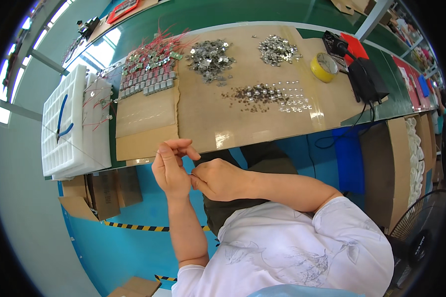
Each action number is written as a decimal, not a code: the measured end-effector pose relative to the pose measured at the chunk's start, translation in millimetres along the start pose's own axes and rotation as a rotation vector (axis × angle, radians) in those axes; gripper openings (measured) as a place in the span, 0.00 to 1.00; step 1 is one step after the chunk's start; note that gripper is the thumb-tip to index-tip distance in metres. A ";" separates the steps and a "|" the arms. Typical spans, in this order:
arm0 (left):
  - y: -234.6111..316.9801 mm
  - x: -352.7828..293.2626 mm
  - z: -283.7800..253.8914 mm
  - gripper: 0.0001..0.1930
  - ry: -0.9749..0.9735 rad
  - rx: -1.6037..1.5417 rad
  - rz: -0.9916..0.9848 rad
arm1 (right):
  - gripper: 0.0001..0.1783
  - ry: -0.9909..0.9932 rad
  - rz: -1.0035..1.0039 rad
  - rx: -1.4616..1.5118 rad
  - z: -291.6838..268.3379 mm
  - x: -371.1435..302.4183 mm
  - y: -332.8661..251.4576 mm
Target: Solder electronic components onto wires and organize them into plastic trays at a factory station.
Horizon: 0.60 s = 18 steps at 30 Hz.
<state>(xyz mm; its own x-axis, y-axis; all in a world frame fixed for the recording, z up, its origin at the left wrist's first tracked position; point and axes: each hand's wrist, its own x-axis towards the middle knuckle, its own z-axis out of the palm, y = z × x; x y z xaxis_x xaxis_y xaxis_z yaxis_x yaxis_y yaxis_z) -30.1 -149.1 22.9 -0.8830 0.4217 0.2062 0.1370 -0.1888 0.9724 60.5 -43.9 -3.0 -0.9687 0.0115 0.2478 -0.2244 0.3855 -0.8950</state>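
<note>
My left hand [171,170] is raised just off the table's near edge, its fingers bent over and the thumb close to the index finger. Whatever it may hold is too small to make out. Against the base of that hand, my right hand [220,180] is closed, thumb and index finger pressed together. A thin pale bit shows near its fingertips, but its kind is unclear. Beyond my left hand lies a cardboard sheet [146,119] bearing rows of small silvery block-shaped parts [148,81], with green-and-silver pieces and red wires [156,49] heaped behind them.
Piles of metal pieces [210,57] [278,49] and scattered small parts [257,96] cover the brown table sheet [203,121]. Yellow tape [324,68] and a black power unit [366,81] are at right. Blue-handled pliers [61,119] rest on white gridded trays [59,143] at left.
</note>
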 end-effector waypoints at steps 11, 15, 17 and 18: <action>3.1 14.7 52.9 0.30 -0.060 -0.481 -0.194 | 0.10 0.059 -0.074 -0.015 -48.9 -27.1 1.8; 3.9 17.4 45.7 0.30 0.194 -0.335 -0.064 | 0.17 0.270 -0.133 -0.105 -85.6 -36.5 -2.9; 0.1 19.5 36.6 0.32 0.353 -0.269 0.243 | 0.18 0.498 -0.086 -0.260 -120.5 -53.6 16.1; -1.3 22.3 29.7 0.33 0.383 -0.252 0.446 | 0.18 0.660 0.088 0.196 -133.5 -65.8 21.2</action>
<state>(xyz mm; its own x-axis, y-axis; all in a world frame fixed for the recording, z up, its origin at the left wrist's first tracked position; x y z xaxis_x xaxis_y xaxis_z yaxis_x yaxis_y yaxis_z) -36.6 -113.1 29.5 -0.8699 -0.0831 0.4861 0.4593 -0.4957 0.7371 133.6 86.6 11.2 -0.7313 0.6179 0.2888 -0.2228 0.1838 -0.9574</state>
